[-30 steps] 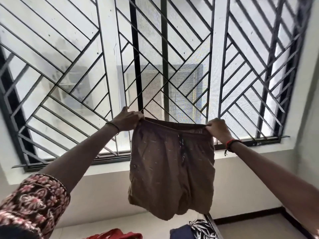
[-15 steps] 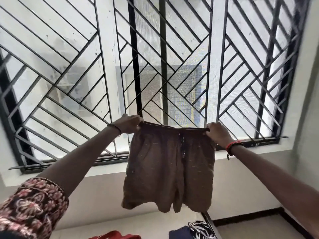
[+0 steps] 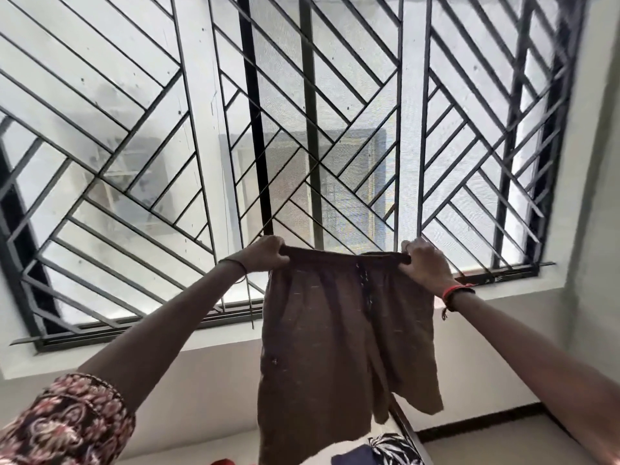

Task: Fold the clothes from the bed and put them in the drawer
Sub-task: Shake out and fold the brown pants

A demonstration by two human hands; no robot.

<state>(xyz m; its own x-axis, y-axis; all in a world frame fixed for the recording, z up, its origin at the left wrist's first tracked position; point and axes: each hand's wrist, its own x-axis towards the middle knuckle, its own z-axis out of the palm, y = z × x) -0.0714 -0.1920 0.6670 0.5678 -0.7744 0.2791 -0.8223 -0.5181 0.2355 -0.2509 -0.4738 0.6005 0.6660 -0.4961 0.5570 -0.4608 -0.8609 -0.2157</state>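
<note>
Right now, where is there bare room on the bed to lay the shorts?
Little shows: a bare white strip of bed left of the red cloth. Crowded right, with navy cloth and black-and-white patterned cloth.

Reaching up and forward with both arms, hands level and set apart.

Grips the left end of the waistband of the brown shorts (image 3: 335,347) with the left hand (image 3: 265,253), fingers curled over the top edge and back of the hand toward the camera; grips the right end the same way with the right hand (image 3: 424,266), knuckles up. Holds both forearms bare and nearly straight, angled inward from the lower corners of the view to the hands. Wears a thin dark band (image 3: 235,263) on the left wrist, a red and dark thread (image 3: 456,293) on the right wrist, and a floral sleeve (image 3: 67,424) on the left upper arm.
</note>
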